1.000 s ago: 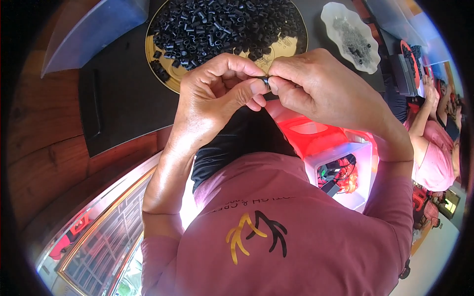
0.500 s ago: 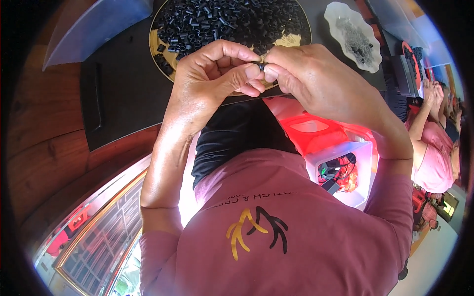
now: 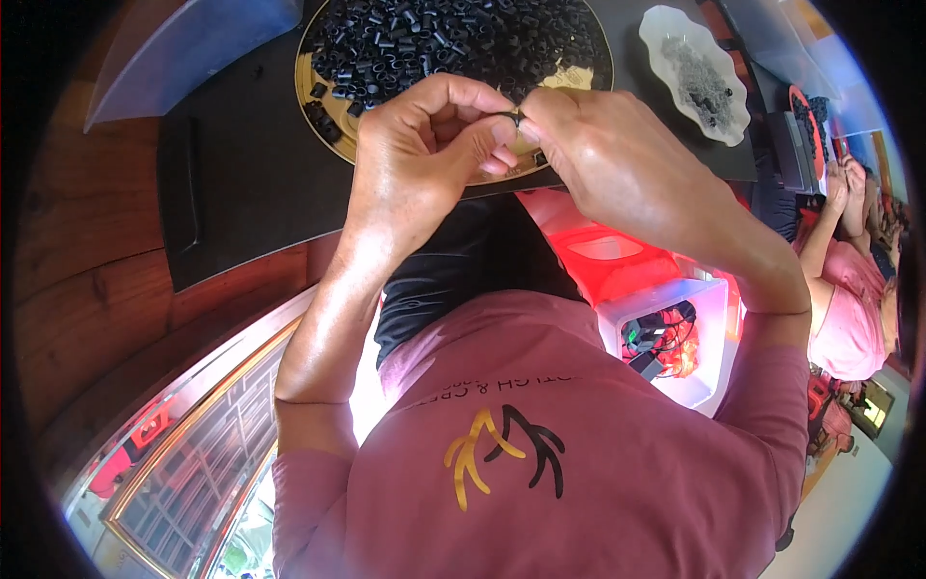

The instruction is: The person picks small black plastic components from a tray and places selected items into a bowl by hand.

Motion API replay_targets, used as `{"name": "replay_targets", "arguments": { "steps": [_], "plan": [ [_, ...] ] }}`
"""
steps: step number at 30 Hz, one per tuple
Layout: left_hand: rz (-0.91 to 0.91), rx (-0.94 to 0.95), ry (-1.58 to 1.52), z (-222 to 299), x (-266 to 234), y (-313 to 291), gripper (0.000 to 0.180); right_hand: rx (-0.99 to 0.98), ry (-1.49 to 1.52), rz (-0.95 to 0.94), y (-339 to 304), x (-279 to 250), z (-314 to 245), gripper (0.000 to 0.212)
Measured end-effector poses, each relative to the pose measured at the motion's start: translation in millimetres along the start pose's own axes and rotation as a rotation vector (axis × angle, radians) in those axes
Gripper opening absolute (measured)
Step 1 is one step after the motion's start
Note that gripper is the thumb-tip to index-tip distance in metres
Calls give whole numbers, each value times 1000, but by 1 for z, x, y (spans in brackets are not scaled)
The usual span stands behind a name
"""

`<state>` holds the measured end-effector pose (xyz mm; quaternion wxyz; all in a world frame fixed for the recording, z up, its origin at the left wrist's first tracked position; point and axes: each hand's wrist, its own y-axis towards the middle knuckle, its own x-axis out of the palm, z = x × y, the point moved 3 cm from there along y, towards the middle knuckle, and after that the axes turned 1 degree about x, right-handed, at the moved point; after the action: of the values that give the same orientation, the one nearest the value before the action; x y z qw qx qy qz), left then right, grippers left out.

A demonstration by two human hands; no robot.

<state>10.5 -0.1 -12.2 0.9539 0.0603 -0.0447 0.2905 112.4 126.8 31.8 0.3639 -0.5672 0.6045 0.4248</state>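
Between my fingertips is a small black tubular piece [image 3: 511, 117], mostly covered by the fingers. My left hand [image 3: 424, 159] pinches it between thumb and index finger, the other fingers curled beneath. My right hand [image 3: 603, 145] closes its thumb and index finger on the other side of the same piece. Both hands are over the near edge of a round gold tray [image 3: 333, 135], which holds a heap of short black tubes [image 3: 415, 43]. Whether my right fingers also hold a second, smaller part is hidden.
A white scalloped dish [image 3: 661, 27] with clear bits and some black pieces lies right of the tray on the dark table [image 3: 251, 193]. A translucent bin [image 3: 193, 58] stands at left. Below right is a white box [image 3: 712, 328] of cables; another person [image 3: 849, 318] sits at far right.
Both hands have risen slightly, and the left has shifted a little to the right. The black piece has turned and shows less between the fingertips.
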Motion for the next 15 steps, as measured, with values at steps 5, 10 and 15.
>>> {"name": "replay_targets", "arguments": {
  "steps": [5, 10, 15],
  "plan": [
    [-19, -65, -98, 6, 0, 1, 13, -21, 253, -81, 4, -14, 10, 7],
    [-64, 26, -13, 13, 0, -6, 16, 223, 616, -275, 4, -17, 10, 16],
    [-64, 31, 32, 12, -5, -5, 16, -44, 439, -138, 3, -16, 11, 19]
  ]
}}
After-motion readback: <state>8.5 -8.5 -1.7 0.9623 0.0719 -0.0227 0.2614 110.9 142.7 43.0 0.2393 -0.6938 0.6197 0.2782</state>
